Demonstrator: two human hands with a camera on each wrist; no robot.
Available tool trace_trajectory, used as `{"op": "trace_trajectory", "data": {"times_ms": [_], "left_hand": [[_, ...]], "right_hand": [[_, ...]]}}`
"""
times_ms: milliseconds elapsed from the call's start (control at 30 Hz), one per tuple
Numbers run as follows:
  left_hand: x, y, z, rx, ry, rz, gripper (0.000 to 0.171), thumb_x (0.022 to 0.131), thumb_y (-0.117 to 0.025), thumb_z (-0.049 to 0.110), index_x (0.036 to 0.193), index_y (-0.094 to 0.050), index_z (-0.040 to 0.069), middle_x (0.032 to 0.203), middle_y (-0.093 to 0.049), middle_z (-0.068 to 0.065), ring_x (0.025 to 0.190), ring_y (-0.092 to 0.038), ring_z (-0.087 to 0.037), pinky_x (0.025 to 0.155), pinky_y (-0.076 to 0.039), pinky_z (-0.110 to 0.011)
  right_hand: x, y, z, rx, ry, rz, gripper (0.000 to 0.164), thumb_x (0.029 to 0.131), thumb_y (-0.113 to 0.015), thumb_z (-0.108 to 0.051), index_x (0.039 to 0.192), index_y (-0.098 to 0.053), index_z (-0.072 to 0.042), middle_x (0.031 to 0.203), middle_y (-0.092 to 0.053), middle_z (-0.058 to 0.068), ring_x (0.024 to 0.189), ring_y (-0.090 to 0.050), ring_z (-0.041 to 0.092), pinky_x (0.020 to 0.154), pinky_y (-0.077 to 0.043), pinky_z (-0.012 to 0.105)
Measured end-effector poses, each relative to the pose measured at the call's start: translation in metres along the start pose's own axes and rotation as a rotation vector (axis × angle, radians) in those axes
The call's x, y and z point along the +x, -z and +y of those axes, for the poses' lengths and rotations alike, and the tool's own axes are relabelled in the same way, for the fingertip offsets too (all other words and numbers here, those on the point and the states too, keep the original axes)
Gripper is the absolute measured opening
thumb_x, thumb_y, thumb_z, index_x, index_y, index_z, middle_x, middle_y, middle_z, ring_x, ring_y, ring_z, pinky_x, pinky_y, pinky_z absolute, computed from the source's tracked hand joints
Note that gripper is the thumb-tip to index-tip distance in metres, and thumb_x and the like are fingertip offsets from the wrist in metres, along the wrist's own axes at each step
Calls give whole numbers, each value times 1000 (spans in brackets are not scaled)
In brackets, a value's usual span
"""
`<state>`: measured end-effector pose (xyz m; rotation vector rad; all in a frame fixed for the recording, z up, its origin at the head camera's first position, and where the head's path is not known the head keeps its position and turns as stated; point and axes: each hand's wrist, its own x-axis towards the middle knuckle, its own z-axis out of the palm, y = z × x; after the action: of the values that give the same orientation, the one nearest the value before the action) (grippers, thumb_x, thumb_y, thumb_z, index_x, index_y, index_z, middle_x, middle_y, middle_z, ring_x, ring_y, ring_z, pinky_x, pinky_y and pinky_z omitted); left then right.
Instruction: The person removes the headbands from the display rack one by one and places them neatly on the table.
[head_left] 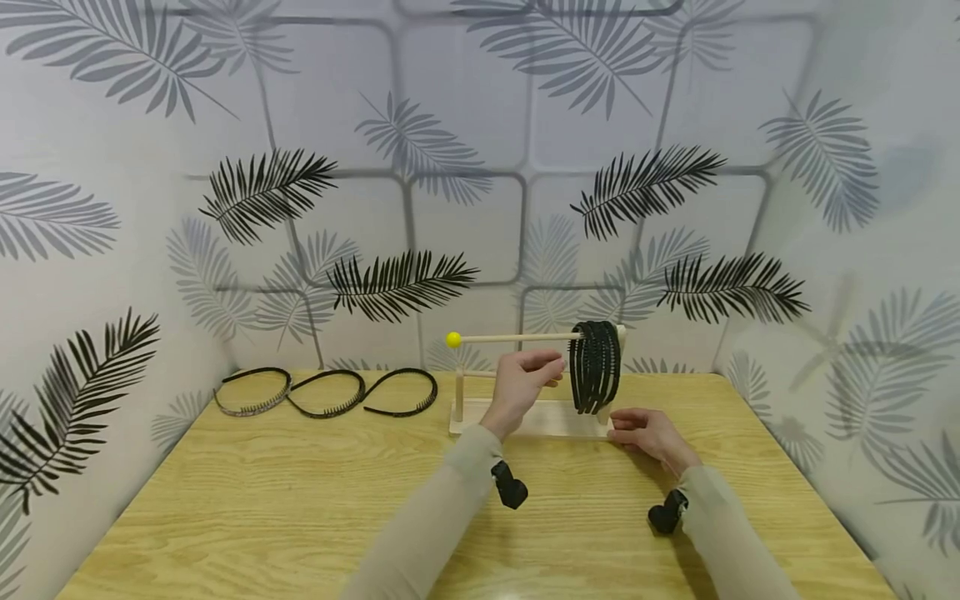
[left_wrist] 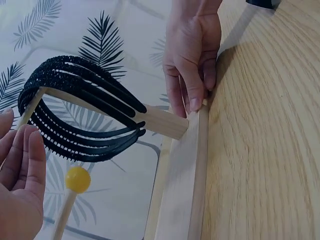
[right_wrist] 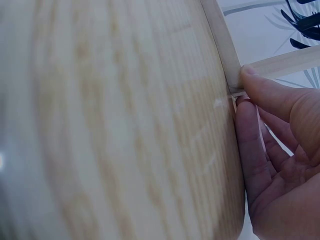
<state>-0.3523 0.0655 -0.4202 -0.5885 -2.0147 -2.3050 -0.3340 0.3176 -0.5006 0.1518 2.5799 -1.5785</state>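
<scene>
A wooden stand [head_left: 558, 418] with two rods holds a bunch of black headbands [head_left: 597, 367] at the right end of its upper rod [head_left: 517, 338]. My left hand [head_left: 521, 387] is raised just left of the bunch, its fingers loosely bent and holding nothing visible. In the left wrist view its fingertips [left_wrist: 33, 145] come close to the headbands; whether they touch the rod cannot be told. At the base's right end, my right hand [head_left: 651, 437] grips the corner, thumb on top and fingers against the end, as the right wrist view shows.
Three dark headbands [head_left: 326, 393] lie in a row at the table's back left. A yellow ball [head_left: 453, 339] caps the upper rod's left end. Leaf-patterned walls rise behind and beside the wooden table [head_left: 300, 500].
</scene>
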Motion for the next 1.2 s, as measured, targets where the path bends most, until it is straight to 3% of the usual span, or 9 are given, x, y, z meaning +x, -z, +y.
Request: {"op": "trace_trajectory", "data": {"times_ms": [167,400,533,733,900,1200], "left_hand": [[3,-12,2,-20,11,27,30,90,-73,15,115,-71,0,104,-73,-16,81,-69,-13,81,-59,-35],[6,-25,2,-32,18,33,31,89,-74,17,116,-71,1,104,-74,-13,89,-71,-21,87,-57,-42],[8,-30,2,-31,29,24,30,88,-75,18,115,-72,5,107,-73,-11,88,-71,-20,86,-57,-39],[10,-33,3,-44,66,27,32,88,-76,21,116,-72,7,107,-73,-9,89,-70,-21,90,-55,-46],[12,-38,6,-50,78,53,33,85,-78,19,115,-72,6,107,-74,-10,89,-71,-26,83,-58,-41],[13,-46,7,-57,113,68,34,85,-77,12,118,-71,6,107,-73,-9,84,-70,-16,71,-59,-29]], "right_hand": [[0,-1,0,3,3,7,54,86,-77,-13,133,-56,6,118,-67,19,90,-63,7,75,-57,27],[1,0,1,3,-3,11,55,86,-77,-15,133,-57,4,118,-67,17,89,-63,5,74,-57,24],[2,0,1,-12,6,8,53,86,-77,-15,132,-58,4,117,-68,17,85,-64,6,73,-56,24],[3,-1,2,-21,-2,11,53,86,-77,-17,132,-58,3,118,-68,17,86,-64,6,73,-56,24],[3,-1,3,-19,-3,9,54,86,-77,-17,132,-58,3,118,-67,17,87,-63,7,73,-56,24],[2,-1,3,6,9,2,54,87,-76,-14,133,-56,6,119,-67,19,88,-64,6,75,-57,25]]}}
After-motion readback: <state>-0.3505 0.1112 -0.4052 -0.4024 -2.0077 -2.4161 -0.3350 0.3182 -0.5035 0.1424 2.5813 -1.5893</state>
